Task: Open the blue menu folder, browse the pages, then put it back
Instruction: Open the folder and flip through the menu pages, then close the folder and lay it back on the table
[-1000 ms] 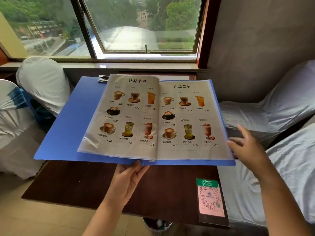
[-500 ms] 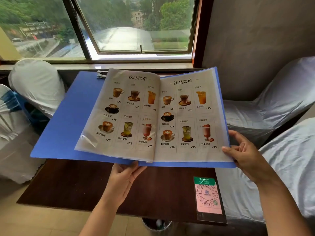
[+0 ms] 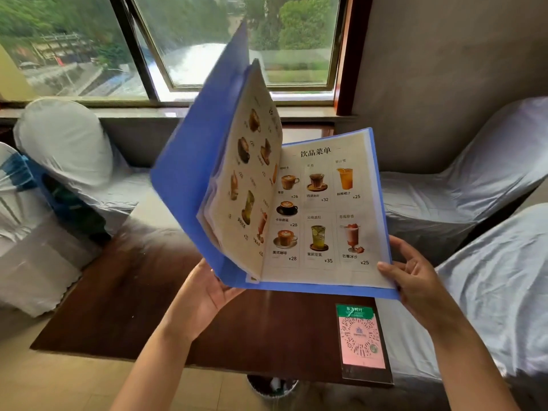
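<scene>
The blue menu folder [image 3: 189, 161] is held above the dark wooden table [image 3: 139, 295], half folded. Its left cover and left pages stand nearly upright, tilted toward the right page. The right page [image 3: 323, 215] lies open and shows drink pictures with prices. My left hand [image 3: 207, 295] grips the folder from below at the spine's near end. My right hand [image 3: 415, 277] holds the right cover's near corner, thumb on the page.
A pink and green QR code card [image 3: 360, 339] lies at the table's near right corner. White-covered chairs stand at the left [image 3: 65, 149] and right [image 3: 462, 188]. A window [image 3: 207, 40] and sill are behind the table. A bin [image 3: 272, 387] sits under the table.
The left cover and left pages have swung up from flat to nearly upright. My right hand went from reaching toward the folder to gripping its right corner, and the folder rose off the table.
</scene>
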